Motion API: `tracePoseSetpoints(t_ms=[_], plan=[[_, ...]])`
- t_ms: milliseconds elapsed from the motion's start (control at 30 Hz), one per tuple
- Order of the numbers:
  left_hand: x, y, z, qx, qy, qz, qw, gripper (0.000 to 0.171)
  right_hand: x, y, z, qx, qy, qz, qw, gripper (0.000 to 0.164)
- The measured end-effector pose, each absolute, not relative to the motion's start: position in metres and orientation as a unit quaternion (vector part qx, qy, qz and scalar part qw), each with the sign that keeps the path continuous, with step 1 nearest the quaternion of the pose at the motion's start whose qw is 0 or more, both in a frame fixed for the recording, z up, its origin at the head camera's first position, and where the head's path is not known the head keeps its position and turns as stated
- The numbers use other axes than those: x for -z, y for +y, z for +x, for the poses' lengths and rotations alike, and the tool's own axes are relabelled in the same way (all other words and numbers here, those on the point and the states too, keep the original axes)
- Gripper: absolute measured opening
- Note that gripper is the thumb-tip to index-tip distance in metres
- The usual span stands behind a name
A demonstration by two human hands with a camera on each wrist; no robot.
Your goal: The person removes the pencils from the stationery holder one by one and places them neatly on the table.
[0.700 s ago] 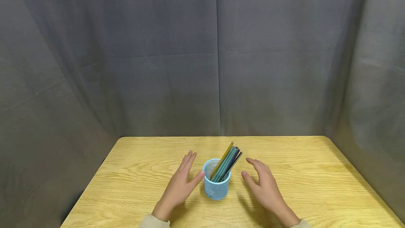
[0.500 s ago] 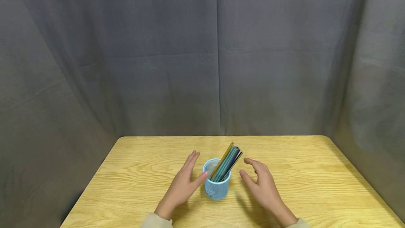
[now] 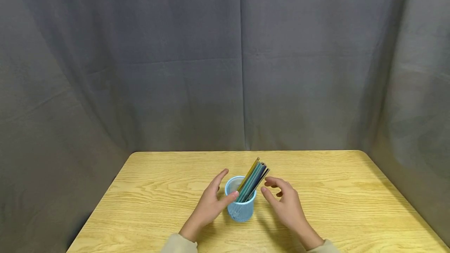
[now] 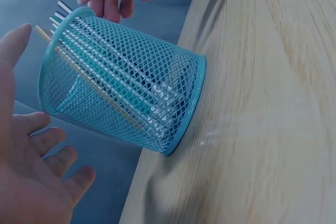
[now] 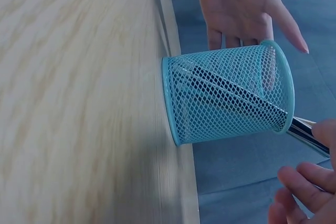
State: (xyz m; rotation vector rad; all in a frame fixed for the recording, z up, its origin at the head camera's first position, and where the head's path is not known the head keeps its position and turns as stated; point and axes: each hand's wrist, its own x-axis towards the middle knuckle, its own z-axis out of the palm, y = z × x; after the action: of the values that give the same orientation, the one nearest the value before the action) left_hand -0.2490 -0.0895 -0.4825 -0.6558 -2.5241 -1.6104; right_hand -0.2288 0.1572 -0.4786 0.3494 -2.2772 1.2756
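Note:
A light blue mesh pen holder [image 3: 240, 211] stands upright on the table. Leaning to the right inside it is a bundle of slim sticks [image 3: 254, 179], yellow, teal and dark blue, their tops poking past the rim. My left hand [image 3: 210, 202] is spread at the holder's left side, its thumb overlapping the rim in the head view. To the right is my right hand [image 3: 286, 204], fingers loosely bent, fingertips close to the dark stick ends. In the left wrist view the mesh wall [image 4: 121, 82] shows a gap from the left palm and fingers. Neither hand grips anything.
The wooden table [image 3: 147, 206] has a light grain and rounded back corners. Grey curtains [image 3: 186, 69] hang behind it and along both sides. Both hands cast shadows on the tabletop.
Both hands have moved inward toward the holder, the left one rightward and the right one leftward. The right fingers bend a little more. The holder and sticks have stayed in place.

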Motion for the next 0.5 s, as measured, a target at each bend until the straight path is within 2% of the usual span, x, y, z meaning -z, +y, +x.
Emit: tracePoseSetpoints(t_ms=[500], plan=[[0.483, -0.077, -0.255, 0.572, -0.791, -0.219, 0.013, 0.075, 0.476, 0.147, -0.232, -0.521, -0.820, 0.103, 0.212, 0.016]])
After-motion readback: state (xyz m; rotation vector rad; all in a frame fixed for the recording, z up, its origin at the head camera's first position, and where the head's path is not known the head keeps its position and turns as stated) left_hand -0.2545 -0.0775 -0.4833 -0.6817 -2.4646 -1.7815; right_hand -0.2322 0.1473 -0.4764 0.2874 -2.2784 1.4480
